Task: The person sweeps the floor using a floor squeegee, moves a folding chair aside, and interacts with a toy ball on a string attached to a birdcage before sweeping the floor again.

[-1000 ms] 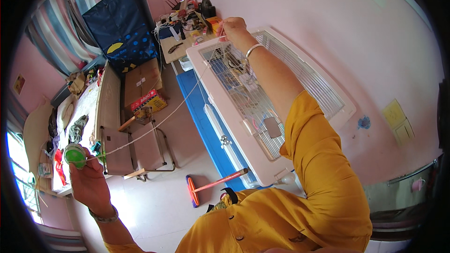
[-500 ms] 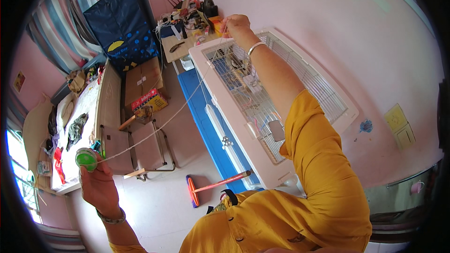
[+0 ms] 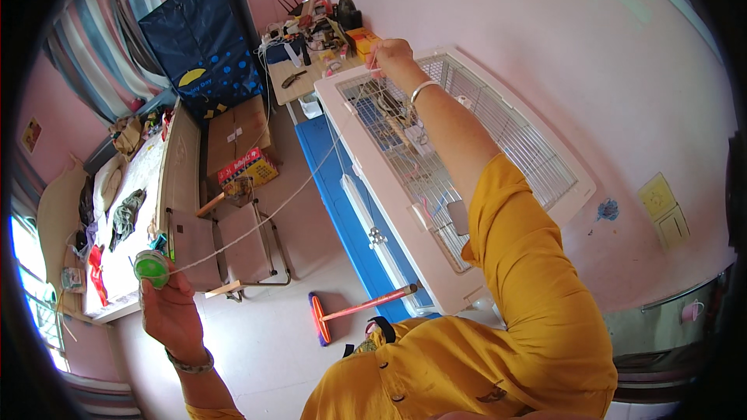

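Observation:
Pinched in the raised fingers of my left hand is a green yo-yo with a clear rim. A white string runs from it in a slack curve, up and across to my right hand. That hand is closed, fingertips together, around the string's far end, which my fingers partly hide. My right arm stretches over a large pale pink cage with a wire top, and the hand is above the cage's far left corner.
The cage rests on something blue. A red broom leans near my legs. Left of it stand a folding chair, a cardboard box and a bed. A cluttered desk is at the back.
My left hand has moved slightly right and down with the yo-yo. My right hand has dipped a little, and the string between them hangs slightly lower.

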A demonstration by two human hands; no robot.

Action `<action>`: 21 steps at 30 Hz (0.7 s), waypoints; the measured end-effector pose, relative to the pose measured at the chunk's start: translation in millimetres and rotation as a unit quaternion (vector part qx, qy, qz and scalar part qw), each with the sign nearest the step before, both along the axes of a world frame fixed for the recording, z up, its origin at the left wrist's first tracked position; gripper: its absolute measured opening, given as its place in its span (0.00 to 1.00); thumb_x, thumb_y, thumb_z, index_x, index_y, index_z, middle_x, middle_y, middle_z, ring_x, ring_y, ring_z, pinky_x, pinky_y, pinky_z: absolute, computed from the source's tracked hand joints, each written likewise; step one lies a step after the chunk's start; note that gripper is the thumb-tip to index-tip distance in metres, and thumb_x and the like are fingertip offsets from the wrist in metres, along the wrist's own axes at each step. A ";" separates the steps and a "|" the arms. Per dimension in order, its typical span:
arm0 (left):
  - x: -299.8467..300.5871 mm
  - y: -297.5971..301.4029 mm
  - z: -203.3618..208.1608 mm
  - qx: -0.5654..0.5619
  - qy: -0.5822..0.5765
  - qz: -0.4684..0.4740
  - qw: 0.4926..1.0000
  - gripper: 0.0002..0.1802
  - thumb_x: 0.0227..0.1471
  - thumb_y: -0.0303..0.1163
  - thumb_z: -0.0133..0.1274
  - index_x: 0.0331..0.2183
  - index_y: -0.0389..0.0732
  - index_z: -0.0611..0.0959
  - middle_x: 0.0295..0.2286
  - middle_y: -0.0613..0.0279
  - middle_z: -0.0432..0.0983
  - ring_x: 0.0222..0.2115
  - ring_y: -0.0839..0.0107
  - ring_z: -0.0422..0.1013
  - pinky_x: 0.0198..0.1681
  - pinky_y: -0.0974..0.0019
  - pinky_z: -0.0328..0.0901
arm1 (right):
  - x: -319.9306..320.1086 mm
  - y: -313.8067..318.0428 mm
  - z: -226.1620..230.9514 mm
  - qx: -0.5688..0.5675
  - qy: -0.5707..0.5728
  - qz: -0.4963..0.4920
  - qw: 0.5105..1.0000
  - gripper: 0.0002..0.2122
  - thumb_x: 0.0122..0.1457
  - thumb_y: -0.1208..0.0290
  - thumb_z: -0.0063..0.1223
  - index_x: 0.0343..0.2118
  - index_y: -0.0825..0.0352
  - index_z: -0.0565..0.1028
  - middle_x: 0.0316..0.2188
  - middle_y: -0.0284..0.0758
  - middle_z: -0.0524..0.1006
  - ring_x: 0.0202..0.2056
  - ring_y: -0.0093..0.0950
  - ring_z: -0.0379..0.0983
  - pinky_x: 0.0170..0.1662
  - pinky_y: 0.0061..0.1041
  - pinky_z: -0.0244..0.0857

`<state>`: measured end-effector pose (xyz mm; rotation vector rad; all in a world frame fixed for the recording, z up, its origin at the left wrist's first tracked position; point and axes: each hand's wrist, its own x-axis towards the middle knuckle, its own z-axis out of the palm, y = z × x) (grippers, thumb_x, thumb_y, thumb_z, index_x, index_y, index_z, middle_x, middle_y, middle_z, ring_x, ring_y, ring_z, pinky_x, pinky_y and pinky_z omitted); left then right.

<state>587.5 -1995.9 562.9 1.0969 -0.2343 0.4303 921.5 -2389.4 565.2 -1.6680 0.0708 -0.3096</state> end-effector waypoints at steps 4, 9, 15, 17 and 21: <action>-0.6 -2.4 1.2 0.015 -0.005 -0.014 1.000 0.18 0.56 0.40 0.40 0.42 0.35 0.71 0.34 0.56 0.72 0.23 0.73 0.62 0.25 0.72 0.56 | -3.2 -0.1 -0.9 0.023 -0.008 -0.010 1.000 0.09 0.52 0.80 0.38 0.25 0.70 0.74 0.20 0.37 0.75 0.21 0.24 0.72 0.23 0.22 0.71; -0.7 -0.6 -0.7 0.004 -0.002 -0.009 1.000 0.18 0.56 0.40 0.40 0.42 0.35 0.71 0.34 0.56 0.72 0.23 0.73 0.63 0.26 0.72 0.57 | 1.1 -2.5 12.7 0.015 -0.043 0.009 0.999 0.09 0.53 0.80 0.37 0.29 0.72 0.74 0.23 0.38 0.75 0.24 0.25 0.73 0.25 0.23 0.72; -1.0 -1.1 -3.7 -0.007 0.003 -0.001 1.000 0.18 0.56 0.39 0.40 0.41 0.35 0.71 0.34 0.57 0.73 0.24 0.73 0.63 0.26 0.72 0.57 | -11.1 3.2 19.8 0.064 -0.032 -0.016 0.997 0.10 0.53 0.79 0.37 0.30 0.72 0.74 0.22 0.39 0.75 0.23 0.26 0.73 0.25 0.23 0.71; -0.9 -2.1 -3.7 -0.004 0.002 -0.005 1.000 0.18 0.56 0.39 0.40 0.41 0.35 0.71 0.34 0.57 0.73 0.24 0.73 0.63 0.25 0.72 0.57 | -10.1 0.1 23.8 0.046 -0.043 -0.011 0.998 0.10 0.53 0.78 0.38 0.30 0.72 0.74 0.23 0.39 0.75 0.23 0.26 0.73 0.25 0.23 0.71; -0.7 -3.6 -6.3 -0.016 0.008 0.009 1.000 0.18 0.56 0.40 0.40 0.41 0.35 0.72 0.33 0.57 0.73 0.24 0.73 0.62 0.25 0.72 0.57 | -13.3 1.9 32.7 0.050 -0.066 -0.005 0.997 0.09 0.53 0.79 0.38 0.31 0.73 0.73 0.23 0.39 0.75 0.24 0.26 0.73 0.26 0.23 0.72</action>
